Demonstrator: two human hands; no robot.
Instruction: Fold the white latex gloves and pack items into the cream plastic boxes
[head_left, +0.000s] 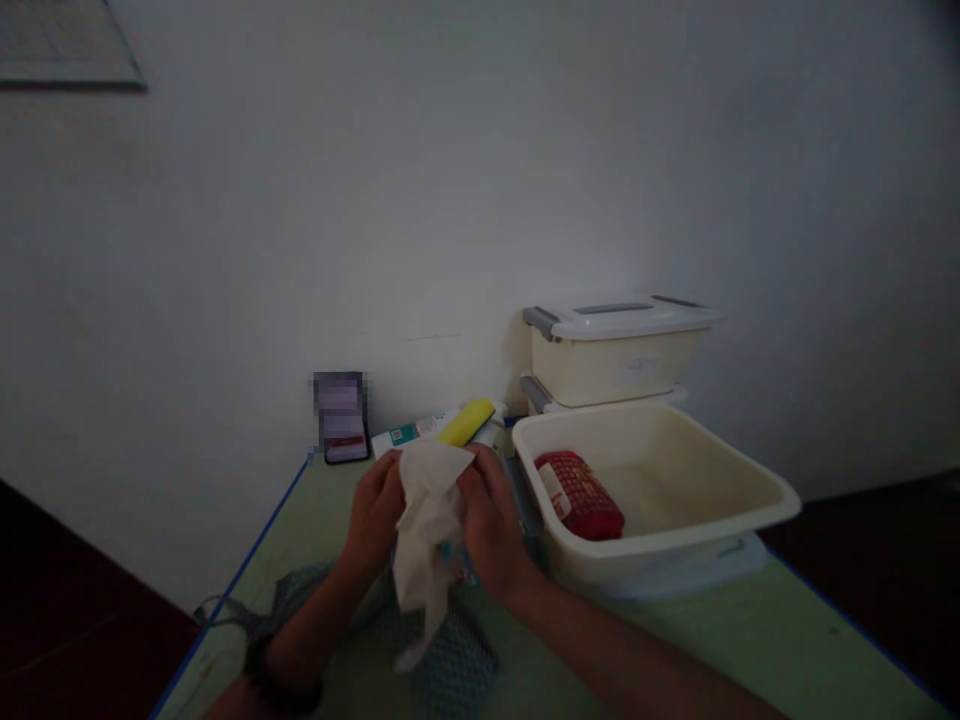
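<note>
My left hand (373,515) and my right hand (495,530) both pinch a crumpled white tissue (431,500) by its upper part, one at each side. Its lower end hangs loose in a narrow strip. Beneath it, a blue-grey patterned cloth item (461,655) lies on the green tabletop (330,510), partly hidden by my hands and forearms. Something small with blue on it shows just behind the tissue, too covered to identify. Beyond my hands lies a yellow object (466,423), its kind unclear.
A cream basin (697,470) stands at the right, with a red package (581,497) inside. Lidded storage boxes (619,365) are stacked behind it. A phone (343,418) leans on the wall, beside a white-and-green box (409,433).
</note>
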